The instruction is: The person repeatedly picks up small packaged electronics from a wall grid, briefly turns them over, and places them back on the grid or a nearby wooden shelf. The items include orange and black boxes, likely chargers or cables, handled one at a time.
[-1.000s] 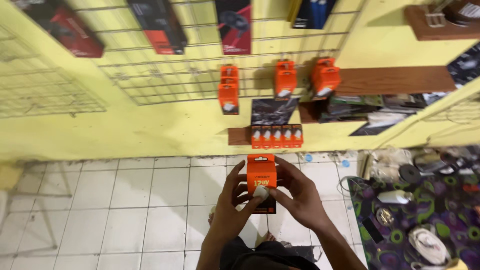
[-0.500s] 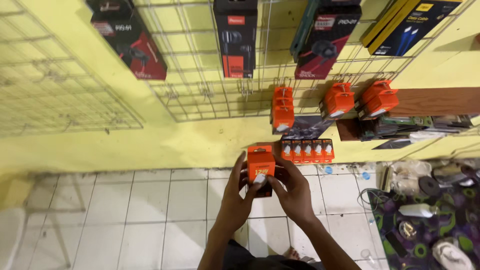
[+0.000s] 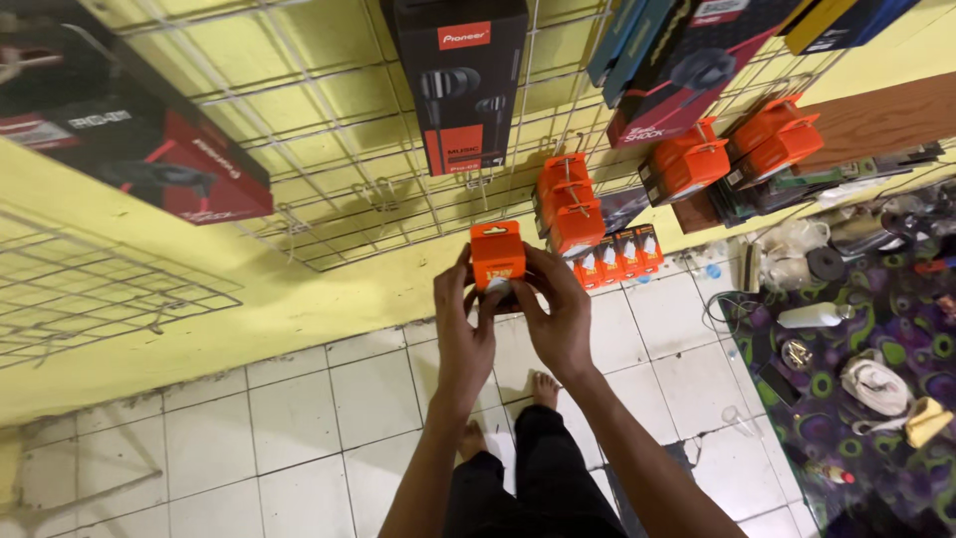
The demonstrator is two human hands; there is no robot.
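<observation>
Both my hands hold one small orange box [image 3: 497, 254] with a hang tab, raised close to the wire grid [image 3: 329, 189] on the yellow wall. My left hand [image 3: 463, 329] grips its left side and bottom. My right hand [image 3: 555, 314] grips its right side. The box is just below a row of bare hooks [image 3: 373, 194] on the grid. To the right, several matching orange boxes [image 3: 565, 204] hang from the grid, and more of these orange packs [image 3: 732, 149] hang further right.
Large black and red headphone boxes [image 3: 460, 85] hang above on the grid. A row of small packs [image 3: 617, 254] sits low on the wall. A patterned mat [image 3: 876, 339] with cables and small items lies at right. White floor tiles [image 3: 299, 418] lie below, with my legs.
My hands have lifted the orange box upward and closer to the wire grid. The view has tilted up and moved nearer the wall.
</observation>
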